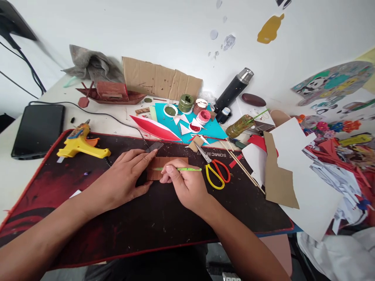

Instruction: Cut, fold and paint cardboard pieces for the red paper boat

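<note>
A small reddish-brown piece of cardboard (181,160) lies flat on the dark desk mat in front of me. My left hand (131,171) grips its left end, with fingers at the far edge and the thumb at the near edge. In my right hand (187,183) is a thin green paintbrush (191,169), pinched between thumb and fingers; its tip points left over the cardboard. Whether the tip touches the surface I cannot tell. Just right of that hand lie scissors (216,173) with yellow and red handles. A small dark grey piece (155,146) sits beyond my left fingertips.
A yellow hot glue gun (83,144) lies left on the mat (131,234). Open paint jars (185,104) stand on blue paper (216,130), near a red paper boat shape (155,128). Behind are a brown model boat (111,93), a thermos (234,89) and cardboard (161,78).
</note>
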Available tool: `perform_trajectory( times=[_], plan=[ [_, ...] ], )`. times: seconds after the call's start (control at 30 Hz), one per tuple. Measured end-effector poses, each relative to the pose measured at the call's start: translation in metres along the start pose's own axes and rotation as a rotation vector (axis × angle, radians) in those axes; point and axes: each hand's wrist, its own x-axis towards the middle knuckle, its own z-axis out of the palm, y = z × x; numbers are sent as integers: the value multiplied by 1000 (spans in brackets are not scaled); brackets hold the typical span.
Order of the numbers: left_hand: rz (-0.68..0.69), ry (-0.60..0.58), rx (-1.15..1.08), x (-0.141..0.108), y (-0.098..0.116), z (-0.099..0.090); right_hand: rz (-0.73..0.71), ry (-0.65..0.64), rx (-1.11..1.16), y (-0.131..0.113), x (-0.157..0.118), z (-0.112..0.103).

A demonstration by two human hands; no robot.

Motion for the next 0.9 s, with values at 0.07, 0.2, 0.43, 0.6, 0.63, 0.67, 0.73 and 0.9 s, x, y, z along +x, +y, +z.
perform_trajectory(
  times=[0.07, 0.2, 0.43, 0.6, 0.63, 0.67, 0.73, 0.9],
  plan=[
    [-3, 2, 1, -1, -1, 0, 3, -4, 11, 3, 3, -1],
    [-3, -13, 6, -1, 0, 0, 6, 2, 35, 4, 5, -1],
    [-4, -6, 18, -1, 0, 2, 17, -16, 97, -1, 1, -1],
    [-6, -21, 23, -2, 0, 1, 13, -19, 58, -2, 3, 0],
    [-7, -25, 24, -2, 0, 0, 11, -10, 47, -1, 5, 0],
    [-10, -28, 24, -2, 0, 0, 8, -4, 35, 0, 6, 0],
    [-10, -26, 26, -1, 1, 0, -2, 3, 18, 2, 10, 0],
    [-4, -21, 32, -1, 1, 1, 7, 16, 32, 5, 14, 0]
  ],
)
